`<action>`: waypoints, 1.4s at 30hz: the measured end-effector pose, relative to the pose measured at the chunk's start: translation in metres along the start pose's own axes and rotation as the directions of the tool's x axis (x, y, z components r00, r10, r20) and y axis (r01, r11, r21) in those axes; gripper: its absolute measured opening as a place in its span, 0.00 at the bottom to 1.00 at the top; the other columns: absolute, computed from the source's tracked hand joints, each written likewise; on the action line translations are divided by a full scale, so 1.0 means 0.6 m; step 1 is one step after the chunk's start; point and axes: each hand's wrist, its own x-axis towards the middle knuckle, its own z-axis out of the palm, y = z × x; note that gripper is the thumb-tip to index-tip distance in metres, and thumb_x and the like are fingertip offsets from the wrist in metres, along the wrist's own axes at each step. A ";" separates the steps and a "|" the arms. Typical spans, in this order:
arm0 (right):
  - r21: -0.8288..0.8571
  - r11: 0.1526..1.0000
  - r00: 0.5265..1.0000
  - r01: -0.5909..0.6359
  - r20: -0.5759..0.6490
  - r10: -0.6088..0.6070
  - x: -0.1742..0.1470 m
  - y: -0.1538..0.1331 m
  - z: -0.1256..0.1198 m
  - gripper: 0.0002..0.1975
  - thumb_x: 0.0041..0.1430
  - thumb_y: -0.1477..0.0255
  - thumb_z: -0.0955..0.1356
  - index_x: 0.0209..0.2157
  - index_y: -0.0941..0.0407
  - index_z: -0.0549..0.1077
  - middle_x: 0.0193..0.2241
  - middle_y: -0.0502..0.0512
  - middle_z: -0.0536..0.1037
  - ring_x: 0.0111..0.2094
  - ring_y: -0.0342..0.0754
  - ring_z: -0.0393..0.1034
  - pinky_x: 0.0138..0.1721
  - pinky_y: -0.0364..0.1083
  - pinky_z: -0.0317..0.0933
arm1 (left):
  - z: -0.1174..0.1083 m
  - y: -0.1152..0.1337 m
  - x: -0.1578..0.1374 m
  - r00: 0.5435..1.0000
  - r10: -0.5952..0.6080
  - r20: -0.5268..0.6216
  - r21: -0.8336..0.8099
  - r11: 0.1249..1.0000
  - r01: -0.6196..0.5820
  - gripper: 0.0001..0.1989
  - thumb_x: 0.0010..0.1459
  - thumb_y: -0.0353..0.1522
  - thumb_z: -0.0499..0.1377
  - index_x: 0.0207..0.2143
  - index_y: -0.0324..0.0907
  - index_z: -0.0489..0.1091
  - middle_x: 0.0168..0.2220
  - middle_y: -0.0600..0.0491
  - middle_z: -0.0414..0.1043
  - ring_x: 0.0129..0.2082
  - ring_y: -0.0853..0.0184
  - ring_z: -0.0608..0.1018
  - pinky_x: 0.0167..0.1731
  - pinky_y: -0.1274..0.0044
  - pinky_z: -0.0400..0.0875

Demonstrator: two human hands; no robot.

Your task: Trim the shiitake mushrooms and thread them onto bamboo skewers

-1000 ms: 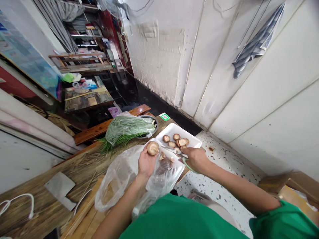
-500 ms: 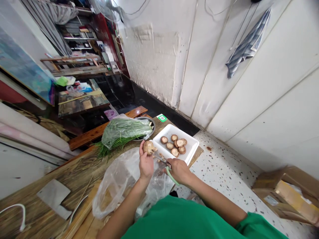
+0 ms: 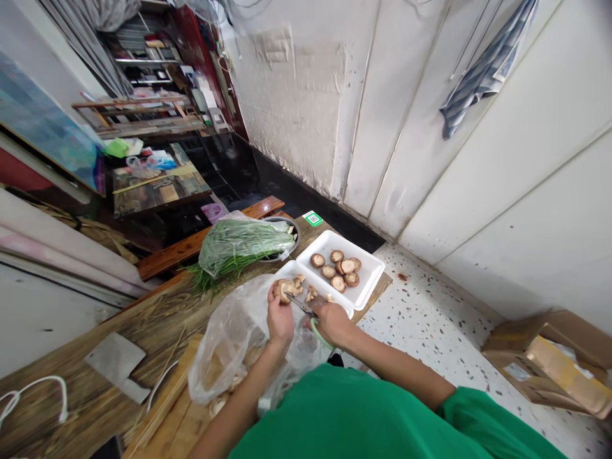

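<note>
Centrally, just below mid-frame: one mushroom (image 3: 282, 291), held by the left hand (image 3: 280, 322) at the left edge of the lower white tray (image 3: 287, 269); scissors (image 3: 302, 306), green-handled, gripped by the right hand (image 3: 333, 322), blades at the ragged stem side. Right of centre: upper white tray (image 3: 368, 290), holding a group of loose mushrooms (image 3: 338, 270). Handling note: best snip close along the cap's underside, left fingertips kept behind the blades, scraps falling beside the loose stem pieces (image 3: 312, 293), clear of the upper white tray.

The scissors' blades (image 3: 301, 305) are metal, the table (image 3: 162, 319) grained wood.
</note>
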 end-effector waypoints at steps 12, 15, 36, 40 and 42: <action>0.447 0.894 0.999 -0.020 -0.020 0.032 0.000 0.092 0.073 0.17 0.51 0.57 0.67 0.34 0.57 0.73 0.27 0.51 0.75 0.30 0.45 0.69 0.29 0.40 0.57 | -0.040 0.039 0.033 0.943 -0.332 -0.027 0.004 0.943 0.332 0.12 0.52 0.32 0.51 0.39 0.40 0.68 0.41 0.47 0.71 0.42 0.62 0.73 0.41 0.66 0.69; 0.469 0.874 0.992 -0.127 0.058 0.113 -0.018 0.117 0.092 0.16 0.51 0.58 0.67 0.31 0.58 0.73 0.25 0.51 0.74 0.29 0.45 0.69 0.28 0.40 0.57 | -0.017 0.023 0.045 0.917 -0.390 -0.079 0.184 0.899 0.398 0.11 0.54 0.33 0.52 0.38 0.39 0.68 0.41 0.46 0.71 0.39 0.64 0.74 0.36 0.70 0.71; 0.671 0.710 0.977 -0.213 0.168 0.134 -0.066 0.213 0.108 0.10 0.48 0.62 0.68 0.30 0.54 0.74 0.27 0.51 0.77 0.29 0.48 0.70 0.28 0.42 0.59 | 0.177 -0.220 0.242 0.876 -0.384 0.292 0.944 0.265 -0.199 0.08 0.44 0.23 0.57 0.28 0.40 0.71 0.38 0.45 0.73 0.46 0.58 0.69 0.52 0.69 0.54; 0.634 0.749 0.981 -0.192 0.103 0.165 -0.033 0.197 0.091 0.14 0.50 0.61 0.67 0.33 0.57 0.74 0.26 0.52 0.75 0.28 0.46 0.69 0.28 0.41 0.58 | 0.181 -0.134 0.230 0.871 -0.331 0.364 0.924 0.248 -0.292 0.08 0.45 0.27 0.58 0.31 0.41 0.72 0.38 0.46 0.73 0.46 0.57 0.69 0.50 0.72 0.55; 0.623 0.764 0.981 -0.166 0.028 0.191 -0.011 0.184 0.080 0.15 0.54 0.61 0.65 0.36 0.58 0.73 0.26 0.52 0.75 0.28 0.46 0.69 0.29 0.41 0.58 | 0.158 -0.058 0.197 0.871 -0.316 0.377 0.920 0.233 -0.314 0.03 0.47 0.30 0.59 0.27 0.42 0.72 0.32 0.47 0.73 0.40 0.58 0.71 0.44 0.73 0.59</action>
